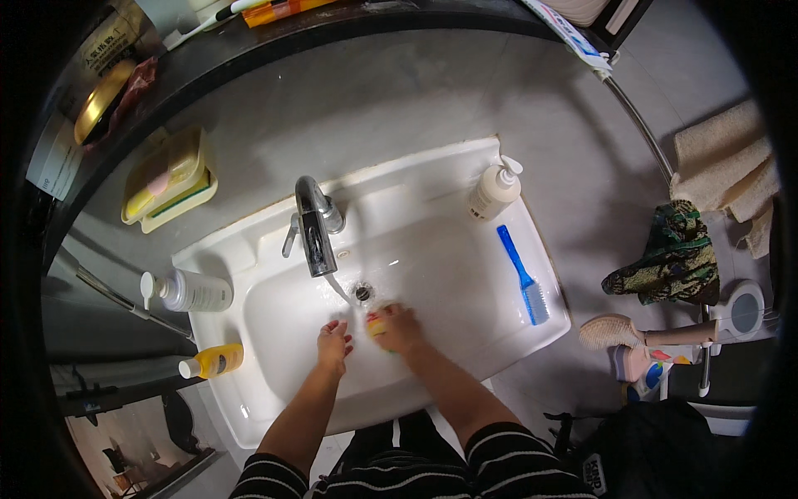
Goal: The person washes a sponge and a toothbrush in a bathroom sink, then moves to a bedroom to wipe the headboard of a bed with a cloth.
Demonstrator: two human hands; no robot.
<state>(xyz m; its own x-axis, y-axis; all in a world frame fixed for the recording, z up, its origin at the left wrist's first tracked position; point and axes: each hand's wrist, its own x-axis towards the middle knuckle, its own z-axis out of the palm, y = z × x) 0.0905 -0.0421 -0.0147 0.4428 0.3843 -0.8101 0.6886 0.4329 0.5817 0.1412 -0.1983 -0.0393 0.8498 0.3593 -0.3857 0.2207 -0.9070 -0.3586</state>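
Note:
Both of my hands are inside the white sink (274, 333), below the running metal faucet (316, 233). My right hand (401, 329) is closed around a small yellow sponge (376, 326), pressed to the basin wall just below the drain (362, 292). Part of the sponge is hidden by the fingers, and that hand is slightly blurred. My left hand (334, 343) hovers beside it with loosely curled fingers apart, holding nothing. A thin stream of water falls from the spout between the faucet and the drain.
On the right rim lie a blue brush (520, 270) and a white pump bottle (496, 191). Another pump bottle (198, 291) and a yellow bottle (218, 361) occupy the left rim. A wall-mounted soap holder (170, 179) hangs upper left; towels (723, 158) hang at right.

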